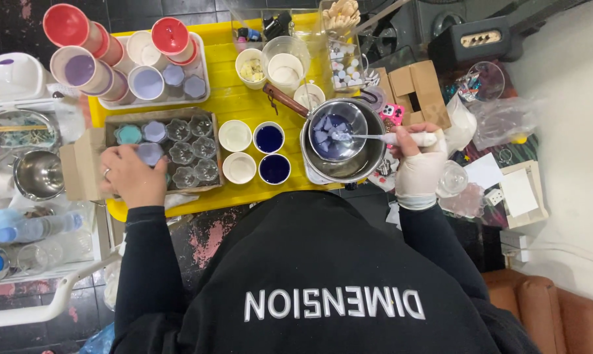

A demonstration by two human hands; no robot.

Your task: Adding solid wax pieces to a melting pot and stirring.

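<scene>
My left hand [134,177], bare with a ring, lies on the near left corner of a cardboard box [86,164] of small glass jars [195,152]. Its fingertips close round a lilac-filled jar [150,153]. My right hand [419,167], in a white glove, grips the white handle of a spoon [381,137]. The spoon's tip sits among purple wax chunks [329,131] in a steel bowl set inside a steel pot [368,160] with a brown handle.
On the yellow table [231,101] stand two white cups of dark blue liquid [269,138], two pale-filled cups [235,136], a white tray [201,72] of red and lilac cups, and an open cardboard box [417,88]. Steel bowls [39,174] and bottles sit at left.
</scene>
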